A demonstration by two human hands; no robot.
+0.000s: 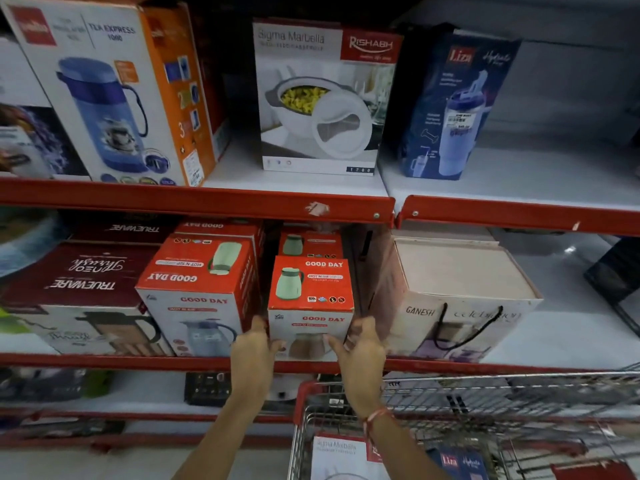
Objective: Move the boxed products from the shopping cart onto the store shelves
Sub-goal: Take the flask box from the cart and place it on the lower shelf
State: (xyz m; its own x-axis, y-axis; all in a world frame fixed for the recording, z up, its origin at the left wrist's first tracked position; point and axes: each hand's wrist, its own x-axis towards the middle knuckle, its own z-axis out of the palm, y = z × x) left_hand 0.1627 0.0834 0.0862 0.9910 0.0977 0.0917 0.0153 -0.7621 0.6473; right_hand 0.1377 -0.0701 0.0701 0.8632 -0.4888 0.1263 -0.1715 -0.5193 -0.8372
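A small red and white Good Day jug box point(310, 299) stands at the front of the middle shelf point(450, 365). My left hand point(254, 351) presses its left side and my right hand point(362, 344) grips its right front corner, so both hold it. Behind it sits another Good Day box point(310, 242). Below right is the wire shopping cart point(485, 410), holding a white Sigma Marbella box point(341, 457) and a blue Liza box point(460, 462).
A bigger Good Day box point(197, 292) stands close on the left, a pink Ganesh box point(453, 299) with a rope handle close on the right. The upper shelf holds a Tea Express box point(100, 91), a Sigma Marbella box point(322, 98) and a Liza box point(453, 105).
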